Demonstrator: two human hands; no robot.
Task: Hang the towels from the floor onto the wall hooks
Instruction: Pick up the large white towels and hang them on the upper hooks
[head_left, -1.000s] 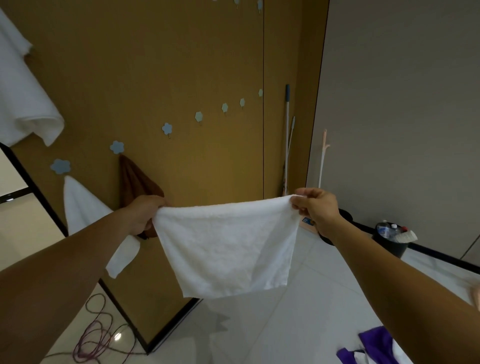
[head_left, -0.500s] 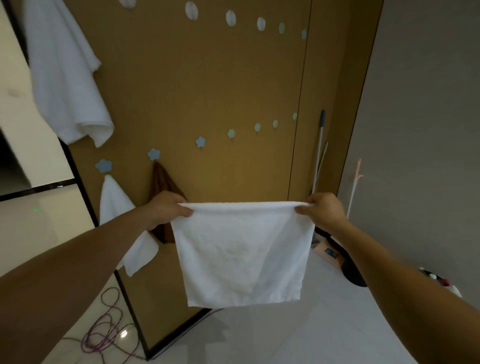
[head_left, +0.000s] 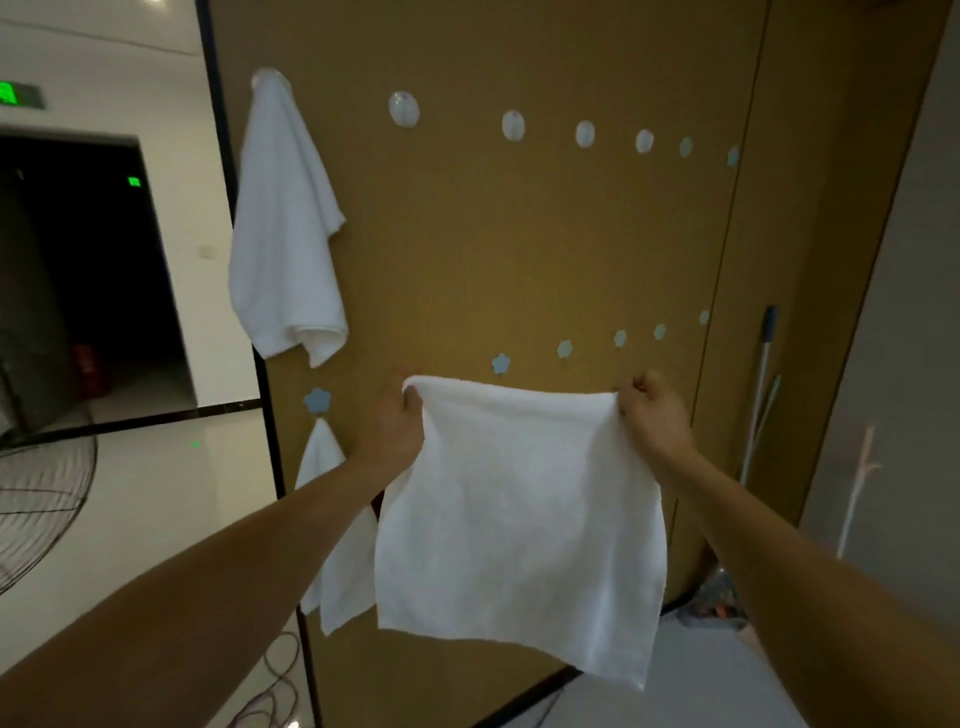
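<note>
1. Brown wall panel (head_left: 519, 249) is filling most of the view and carrying two rows of hooks.
2. Held white towel (head_left: 519, 519) is hanging spread flat in front of the panel, off the floor. Its top edge is stretching between both hands and sagging slightly in the middle, and the bottom edge is dangling free.
3. Large white towel (head_left: 285, 234) is hanging bunched from the upper-left round hook (head_left: 267, 78), at the panel's left edge.
4. Fan (head_left: 41, 509) is standing at far left, partly cut off by the frame.
5. Small white towel (head_left: 337, 561) is hanging from the leftmost flower hook (head_left: 317, 400). It is sitting behind the left forearm and just left of the held towel.
6. Left hand (head_left: 392, 431) is gripping the held towel's top-left corner, with fingers curled round the cloth.
7. Right hand (head_left: 654, 415) is pinching the top-right corner, with fingers curled shut on the fabric.
8. Mop handle (head_left: 761, 395) is leaning in the corner to the right, well apart from the towel.
9. Next flower hook (head_left: 501, 364) is sitting bare, just above the held towel's top edge and between the two hands.
10. Free round hook (head_left: 403, 109) is sitting bare in the upper row, well above the hands.
</note>
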